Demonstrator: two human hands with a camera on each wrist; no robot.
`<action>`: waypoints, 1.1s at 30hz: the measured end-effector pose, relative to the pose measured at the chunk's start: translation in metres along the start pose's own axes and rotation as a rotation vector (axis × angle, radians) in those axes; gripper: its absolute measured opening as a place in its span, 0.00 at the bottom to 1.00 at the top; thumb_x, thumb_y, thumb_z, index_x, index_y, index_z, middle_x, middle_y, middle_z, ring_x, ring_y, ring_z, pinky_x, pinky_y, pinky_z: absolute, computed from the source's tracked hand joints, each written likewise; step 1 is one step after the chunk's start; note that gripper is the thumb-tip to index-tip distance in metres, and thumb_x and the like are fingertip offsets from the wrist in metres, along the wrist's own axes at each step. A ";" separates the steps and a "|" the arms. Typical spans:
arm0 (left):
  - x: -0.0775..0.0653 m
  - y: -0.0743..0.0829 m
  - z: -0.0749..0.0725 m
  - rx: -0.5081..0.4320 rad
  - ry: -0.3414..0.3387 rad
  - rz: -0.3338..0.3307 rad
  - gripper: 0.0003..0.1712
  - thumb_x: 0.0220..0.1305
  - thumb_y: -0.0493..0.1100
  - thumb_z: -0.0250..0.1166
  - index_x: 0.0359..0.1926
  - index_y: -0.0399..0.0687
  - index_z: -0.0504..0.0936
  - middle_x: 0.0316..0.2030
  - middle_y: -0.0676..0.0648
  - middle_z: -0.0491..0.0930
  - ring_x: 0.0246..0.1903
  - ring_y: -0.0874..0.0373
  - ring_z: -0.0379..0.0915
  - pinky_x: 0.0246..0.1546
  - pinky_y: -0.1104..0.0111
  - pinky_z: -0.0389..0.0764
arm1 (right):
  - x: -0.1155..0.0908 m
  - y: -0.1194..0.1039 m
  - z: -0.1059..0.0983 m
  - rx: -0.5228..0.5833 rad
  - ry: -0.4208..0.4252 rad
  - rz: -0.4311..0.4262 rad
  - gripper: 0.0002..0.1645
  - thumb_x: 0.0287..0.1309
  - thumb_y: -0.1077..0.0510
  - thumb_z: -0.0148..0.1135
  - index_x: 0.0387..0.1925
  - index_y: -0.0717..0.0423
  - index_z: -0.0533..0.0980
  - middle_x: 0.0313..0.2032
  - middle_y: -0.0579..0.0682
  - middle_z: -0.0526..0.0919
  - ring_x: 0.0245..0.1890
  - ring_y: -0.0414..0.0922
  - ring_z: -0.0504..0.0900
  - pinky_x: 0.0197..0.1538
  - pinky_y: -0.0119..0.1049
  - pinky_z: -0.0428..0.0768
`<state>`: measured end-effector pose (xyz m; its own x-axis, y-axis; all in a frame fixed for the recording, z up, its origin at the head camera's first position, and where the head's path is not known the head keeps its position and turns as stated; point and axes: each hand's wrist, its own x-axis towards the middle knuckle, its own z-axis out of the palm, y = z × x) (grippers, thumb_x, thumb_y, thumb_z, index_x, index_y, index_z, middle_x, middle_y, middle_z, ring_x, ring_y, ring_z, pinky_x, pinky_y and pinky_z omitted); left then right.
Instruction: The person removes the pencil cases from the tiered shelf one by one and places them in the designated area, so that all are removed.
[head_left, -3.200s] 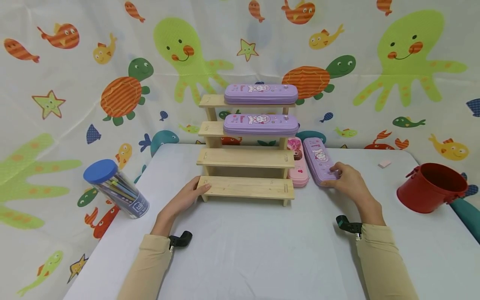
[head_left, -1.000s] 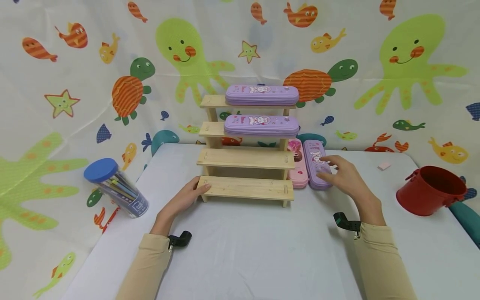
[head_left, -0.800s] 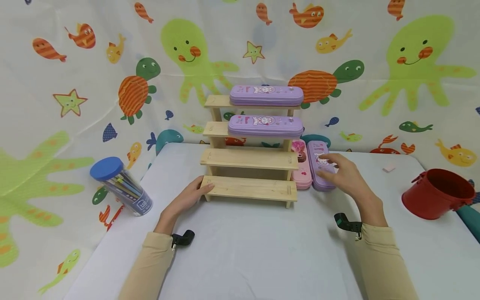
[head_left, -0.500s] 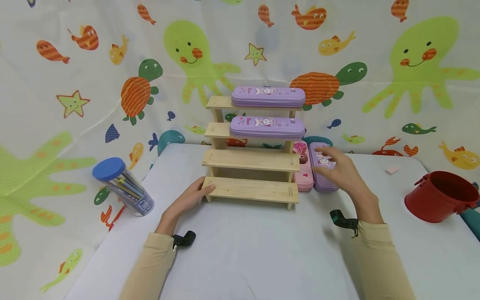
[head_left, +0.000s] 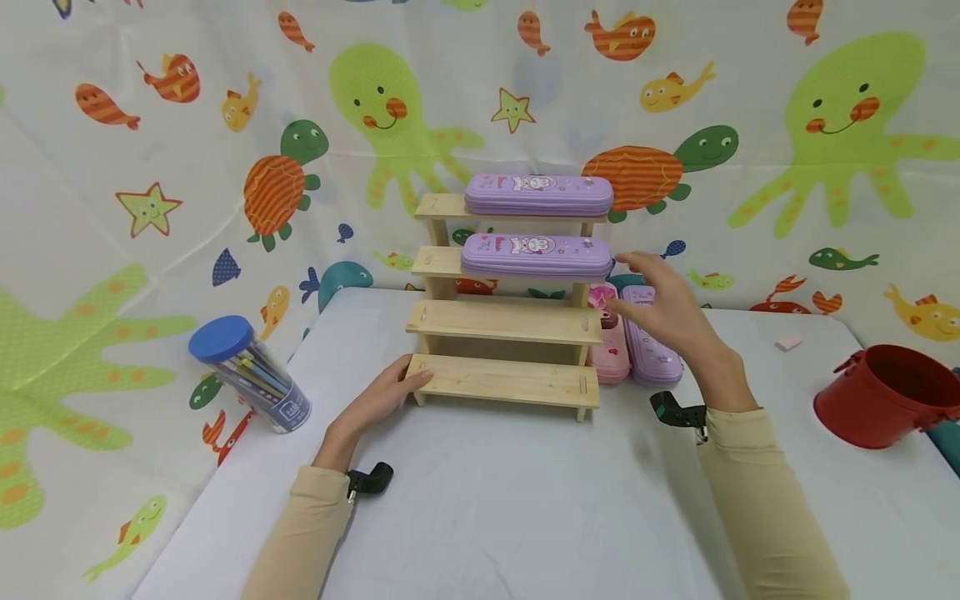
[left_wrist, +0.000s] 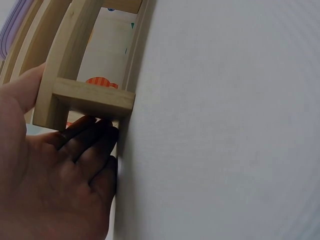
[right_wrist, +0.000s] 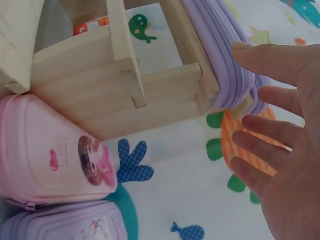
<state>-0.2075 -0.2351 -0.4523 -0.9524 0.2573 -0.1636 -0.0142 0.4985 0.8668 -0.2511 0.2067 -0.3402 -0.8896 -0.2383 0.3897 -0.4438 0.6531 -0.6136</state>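
Note:
A four-step wooden display stand stands on the table. My left hand grips the left end of its lowest step, thumb on top; in the left wrist view its fingers reach behind the leg. Two purple pencil cases lie lengthwise on it: one pencil case on the top step, another pencil case on the second. My right hand holds nothing, thumb and fingers spread, raised beside the second-step case's right end. Below it, a pink pencil case and a purple pencil case lie side by side.
On the left stands a clear tub of pens with a blue lid. A red metal bucket sits at the right, with a small pink block behind it. A sea-animal printed curtain hangs behind the white table.
My right hand has let go of the purple pencil case on the table and risen up and leftward to the second step's height. That case now lies closer to the pink one. My left hand stays put.

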 end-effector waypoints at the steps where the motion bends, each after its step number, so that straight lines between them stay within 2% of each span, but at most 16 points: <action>1: 0.000 0.000 0.000 -0.006 0.000 0.000 0.43 0.71 0.62 0.56 0.76 0.46 0.54 0.74 0.40 0.58 0.77 0.43 0.47 0.76 0.44 0.50 | 0.002 -0.001 -0.001 -0.007 -0.001 -0.010 0.40 0.56 0.56 0.72 0.69 0.53 0.67 0.69 0.56 0.68 0.66 0.58 0.69 0.65 0.64 0.69; 7: 0.000 0.001 0.000 -0.015 -0.004 0.002 0.43 0.72 0.61 0.55 0.77 0.46 0.52 0.76 0.39 0.56 0.77 0.42 0.45 0.76 0.43 0.49 | 0.013 -0.006 -0.002 -0.043 -0.002 -0.051 0.38 0.56 0.57 0.72 0.68 0.55 0.69 0.69 0.57 0.68 0.66 0.59 0.69 0.66 0.62 0.69; 12: 0.001 -0.001 0.001 0.000 -0.001 0.009 0.43 0.71 0.63 0.56 0.76 0.46 0.55 0.74 0.40 0.58 0.77 0.43 0.48 0.75 0.44 0.51 | 0.020 -0.009 -0.003 -0.058 -0.021 -0.056 0.38 0.57 0.54 0.72 0.67 0.55 0.69 0.70 0.57 0.66 0.70 0.58 0.66 0.68 0.62 0.68; 17: 0.002 -0.003 0.000 0.018 0.006 0.006 0.45 0.70 0.65 0.56 0.76 0.46 0.55 0.74 0.39 0.59 0.77 0.43 0.48 0.75 0.45 0.52 | 0.025 -0.011 -0.002 -0.075 -0.052 -0.040 0.39 0.58 0.54 0.71 0.69 0.51 0.68 0.72 0.56 0.64 0.72 0.59 0.62 0.69 0.64 0.64; 22: 0.000 -0.002 0.000 0.025 0.014 0.011 0.44 0.71 0.64 0.55 0.76 0.44 0.55 0.74 0.39 0.59 0.76 0.42 0.49 0.75 0.44 0.52 | 0.028 -0.011 0.005 -0.081 -0.071 -0.040 0.39 0.58 0.53 0.71 0.70 0.47 0.68 0.72 0.56 0.63 0.71 0.60 0.63 0.69 0.64 0.64; 33: 0.001 -0.004 -0.001 0.018 0.012 0.021 0.43 0.70 0.64 0.56 0.75 0.45 0.56 0.73 0.39 0.61 0.76 0.43 0.50 0.75 0.45 0.53 | 0.029 -0.019 0.011 -0.056 -0.044 -0.052 0.34 0.56 0.57 0.72 0.63 0.57 0.71 0.72 0.59 0.65 0.72 0.60 0.62 0.72 0.61 0.62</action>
<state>-0.2089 -0.2377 -0.4559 -0.9560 0.2580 -0.1399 0.0111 0.5081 0.8612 -0.2698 0.1796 -0.3251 -0.8697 -0.3040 0.3888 -0.4842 0.6780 -0.5530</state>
